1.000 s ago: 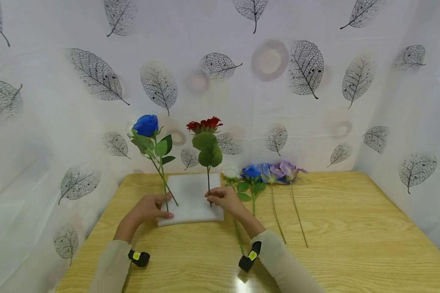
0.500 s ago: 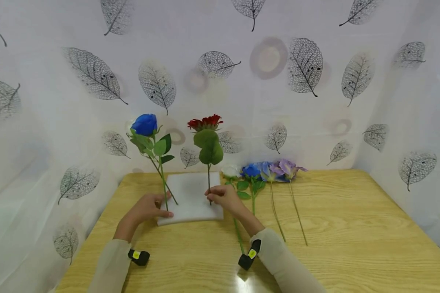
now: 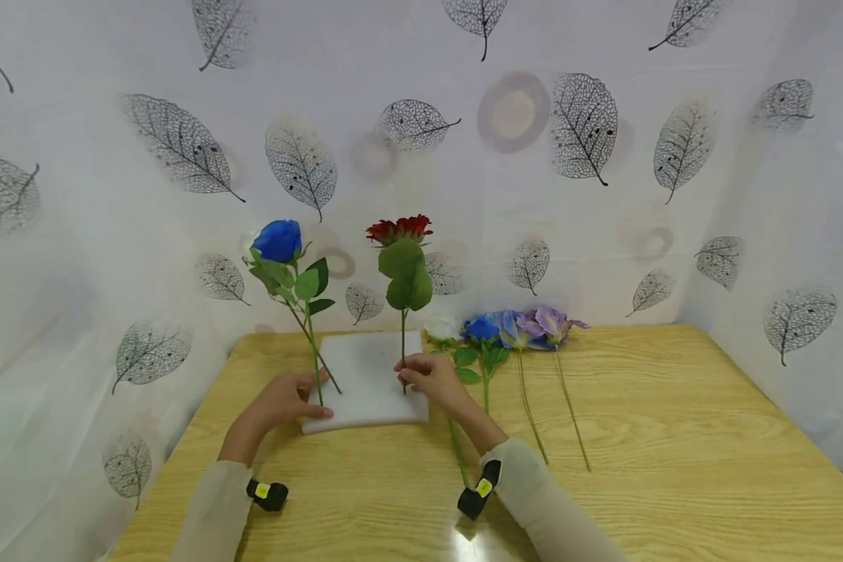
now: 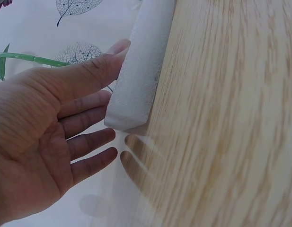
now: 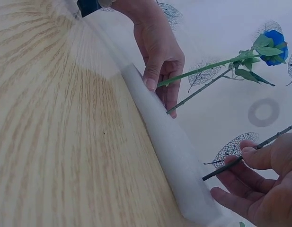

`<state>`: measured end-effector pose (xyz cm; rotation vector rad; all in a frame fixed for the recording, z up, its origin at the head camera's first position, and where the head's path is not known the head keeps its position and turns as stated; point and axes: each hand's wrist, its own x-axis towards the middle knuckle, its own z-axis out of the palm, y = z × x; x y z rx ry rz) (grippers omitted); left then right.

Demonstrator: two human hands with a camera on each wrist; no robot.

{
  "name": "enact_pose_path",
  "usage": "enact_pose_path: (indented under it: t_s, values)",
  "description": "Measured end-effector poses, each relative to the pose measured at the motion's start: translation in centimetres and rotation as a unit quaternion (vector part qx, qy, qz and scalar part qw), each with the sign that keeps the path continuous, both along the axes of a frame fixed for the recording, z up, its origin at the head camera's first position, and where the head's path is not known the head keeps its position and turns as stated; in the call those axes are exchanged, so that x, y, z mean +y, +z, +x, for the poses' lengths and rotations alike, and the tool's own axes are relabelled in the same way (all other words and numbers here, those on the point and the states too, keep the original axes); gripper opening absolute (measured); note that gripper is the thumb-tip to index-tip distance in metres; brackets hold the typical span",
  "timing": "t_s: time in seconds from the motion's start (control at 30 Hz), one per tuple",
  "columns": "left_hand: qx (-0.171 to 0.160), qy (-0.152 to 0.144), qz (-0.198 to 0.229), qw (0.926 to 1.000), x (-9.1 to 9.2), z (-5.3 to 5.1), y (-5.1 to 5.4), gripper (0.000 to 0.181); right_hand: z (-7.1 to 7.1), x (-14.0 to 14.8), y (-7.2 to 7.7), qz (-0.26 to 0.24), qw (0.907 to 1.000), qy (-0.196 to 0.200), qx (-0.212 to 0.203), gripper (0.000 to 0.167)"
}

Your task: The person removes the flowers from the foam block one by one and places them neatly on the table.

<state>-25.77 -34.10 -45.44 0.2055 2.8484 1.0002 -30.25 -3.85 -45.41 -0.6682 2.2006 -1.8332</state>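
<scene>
the left hand (image 3: 284, 402) has relaxed, nearly straight fingers and grips nothing; its thumb rests on the white foam block (image 3: 368, 367) that lies between both hands. beside that thumb stand two stems (image 3: 314, 351), with a blue flower (image 3: 279, 240) above the hand. the right hand (image 3: 432, 381) pinches a red flower (image 3: 400, 229) by its stem over the foam; whether the tip touches is hard to tell. right of that hand, a white flower (image 3: 442, 327) and a purple flower (image 3: 551, 325) lie on the counter (image 3: 674, 437).

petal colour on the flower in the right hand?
The petals are red; they show best in the head view.
</scene>
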Motion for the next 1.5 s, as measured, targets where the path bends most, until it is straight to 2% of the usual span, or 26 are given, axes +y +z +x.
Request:
enact_pose_path:
  t_s: [0.27, 0.5, 0.6, 0.73, 0.93, 1.3, 1.5]
  values:
    - [-0.003, 0.002, -0.003, 1.0, 0.3, 0.1, 0.3, 0.079, -0.1, 0.1, -0.2, 0.001, 1.0, -0.003, 0.001, 0.024]
    - [-0.006, 0.004, -0.003, 1.0, 0.2, 0.1, 0.2, 0.078, -0.1, 0.3, 0.1, 0.01, 0.9994, 0.005, 0.034, 0.023]
    - [-0.005, 0.004, -0.002, 1.0, 0.1, 0.0, 0.2, 0.079, -0.1, 0.3, 0.3, 0.002, 0.9989, 0.003, 0.046, 0.023]
    - [-0.004, 0.007, -0.004, 1.0, 0.0, -0.1, 0.0, 0.08, -0.2, 0.2, 0.5, -0.021, 0.9989, 0.003, 0.041, 0.023]
    - [-0.004, 0.006, -0.006, 1.0, 0.0, -0.1, 0.0, 0.08, 0.0, 0.3, 0.8, -0.026, 0.9984, 0.021, 0.045, 0.021]
    - [-0.006, 0.004, -0.006, 1.0, 0.0, -0.1, 0.1, 0.079, 0.3, 1.8, 2.4, 0.029, 0.9951, 0.078, 0.055, 0.022]
    - [-0.002, 0.003, -0.004, 1.0, -0.1, -0.1, 0.0, 0.078, 0.1, 2.2, 3.1, 0.023, 0.9944, 0.092, 0.047, 0.023]
